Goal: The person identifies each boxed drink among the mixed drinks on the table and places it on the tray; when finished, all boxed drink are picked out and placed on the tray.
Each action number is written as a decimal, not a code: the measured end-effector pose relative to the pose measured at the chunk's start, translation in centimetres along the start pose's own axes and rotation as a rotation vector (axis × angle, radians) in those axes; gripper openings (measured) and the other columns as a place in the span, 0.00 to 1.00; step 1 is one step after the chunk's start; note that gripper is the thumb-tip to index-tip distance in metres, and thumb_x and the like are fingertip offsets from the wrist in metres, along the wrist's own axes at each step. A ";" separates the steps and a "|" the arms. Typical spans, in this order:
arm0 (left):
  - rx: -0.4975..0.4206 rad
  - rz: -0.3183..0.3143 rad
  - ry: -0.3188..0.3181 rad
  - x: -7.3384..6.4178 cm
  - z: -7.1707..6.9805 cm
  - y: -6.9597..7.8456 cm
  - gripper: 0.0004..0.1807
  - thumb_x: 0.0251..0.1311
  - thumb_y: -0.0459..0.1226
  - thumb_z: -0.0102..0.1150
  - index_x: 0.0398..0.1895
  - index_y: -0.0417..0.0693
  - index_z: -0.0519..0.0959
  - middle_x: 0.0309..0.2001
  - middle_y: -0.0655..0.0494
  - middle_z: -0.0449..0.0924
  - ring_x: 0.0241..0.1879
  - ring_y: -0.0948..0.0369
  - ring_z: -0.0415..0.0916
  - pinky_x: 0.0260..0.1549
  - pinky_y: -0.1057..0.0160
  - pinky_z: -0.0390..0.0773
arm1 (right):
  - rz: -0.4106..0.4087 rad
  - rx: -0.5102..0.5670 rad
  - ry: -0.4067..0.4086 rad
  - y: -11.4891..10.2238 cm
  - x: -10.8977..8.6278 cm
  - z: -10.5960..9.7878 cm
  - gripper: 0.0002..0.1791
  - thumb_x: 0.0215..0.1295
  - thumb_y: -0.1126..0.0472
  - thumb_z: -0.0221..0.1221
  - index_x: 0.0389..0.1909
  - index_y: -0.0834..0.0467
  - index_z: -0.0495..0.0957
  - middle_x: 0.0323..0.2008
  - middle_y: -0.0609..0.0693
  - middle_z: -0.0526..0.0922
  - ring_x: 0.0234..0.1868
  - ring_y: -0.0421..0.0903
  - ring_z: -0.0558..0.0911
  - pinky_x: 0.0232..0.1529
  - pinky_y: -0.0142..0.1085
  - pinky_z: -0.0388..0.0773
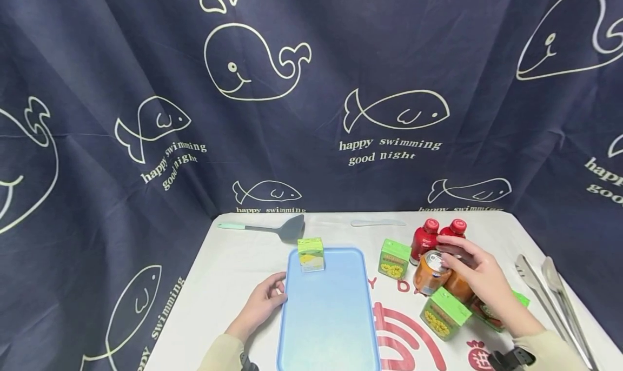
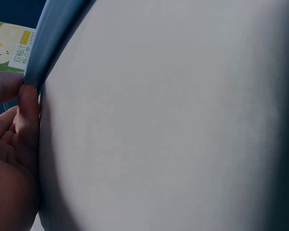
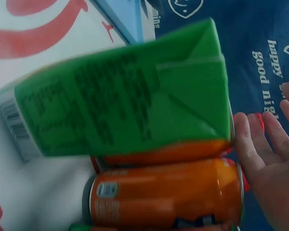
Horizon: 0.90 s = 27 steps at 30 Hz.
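Observation:
My left hand (image 1: 266, 300) is at the left edge of a light blue tray (image 1: 325, 317), its fingers curled. In the left wrist view, thumb and finger pinch the tray's rim (image 2: 55, 33). A green and yellow juice carton (image 1: 311, 254) stands on the tray's far left corner. My right hand (image 1: 479, 273) reaches over two orange drink cans, the nearer-left can (image 1: 431, 273) partly under its fingertips. In the right wrist view its fingers look straight beside the can tops, gripping nothing; whether they touch is unclear. A green carton (image 3: 125, 101) stands close to the cans (image 3: 168, 192).
Two red-capped bottles (image 1: 424, 238) stand behind the cans. Another green carton (image 1: 394, 259) is left of them, and one lies partly under the right forearm. A spatula (image 1: 287, 229) and a pale knife (image 1: 378, 223) lie at the back; metal utensils (image 1: 555, 295) lie far right.

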<state>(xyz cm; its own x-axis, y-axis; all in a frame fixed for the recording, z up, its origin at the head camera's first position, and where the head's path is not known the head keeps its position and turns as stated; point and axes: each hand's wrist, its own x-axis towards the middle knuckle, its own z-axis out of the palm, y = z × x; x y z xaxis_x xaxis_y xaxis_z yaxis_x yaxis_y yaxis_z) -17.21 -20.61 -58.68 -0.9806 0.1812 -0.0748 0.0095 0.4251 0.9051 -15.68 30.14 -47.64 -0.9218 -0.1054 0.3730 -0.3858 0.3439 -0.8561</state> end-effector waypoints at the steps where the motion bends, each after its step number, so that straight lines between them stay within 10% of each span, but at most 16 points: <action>1: 0.000 0.000 0.001 0.0 0.0 0.0 0.33 0.64 0.33 0.65 0.73 0.42 0.71 0.42 0.54 0.77 0.32 0.63 0.72 0.33 0.67 0.74 | 0.007 -0.009 0.007 0.0 -0.1 -0.2 0.23 0.72 0.73 0.61 0.66 0.67 0.75 0.56 0.50 0.86 0.54 0.35 0.84 0.50 0.24 0.78; 18: -0.020 0.007 0.004 0.1 0.0 -0.3 0.33 0.63 0.32 0.65 0.73 0.42 0.72 0.43 0.54 0.77 0.32 0.63 0.72 0.33 0.68 0.74 | 0.035 0.109 0.063 1.4 -2.0 -3.4 0.24 0.71 0.79 0.57 0.66 0.70 0.74 0.54 0.40 0.86 0.48 0.35 0.86 0.45 0.24 0.80; 27: -0.038 0.017 0.004 0.1 0.1 -0.4 0.33 0.62 0.32 0.66 0.73 0.42 0.72 0.42 0.53 0.77 0.31 0.63 0.72 0.32 0.68 0.73 | 0.057 -0.068 0.092 1.7 -2.8 -4.8 0.25 0.72 0.75 0.59 0.68 0.68 0.73 0.53 0.34 0.85 0.42 0.36 0.88 0.45 0.23 0.79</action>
<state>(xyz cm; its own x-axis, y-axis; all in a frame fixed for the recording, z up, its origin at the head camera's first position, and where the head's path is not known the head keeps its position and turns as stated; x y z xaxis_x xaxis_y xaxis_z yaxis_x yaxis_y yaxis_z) -17.28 -20.70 -59.03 -0.9812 0.1844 -0.0577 0.0187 0.3878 0.9215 -13.63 35.54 -48.42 -0.9336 0.0011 0.3582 -0.3263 0.4097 -0.8519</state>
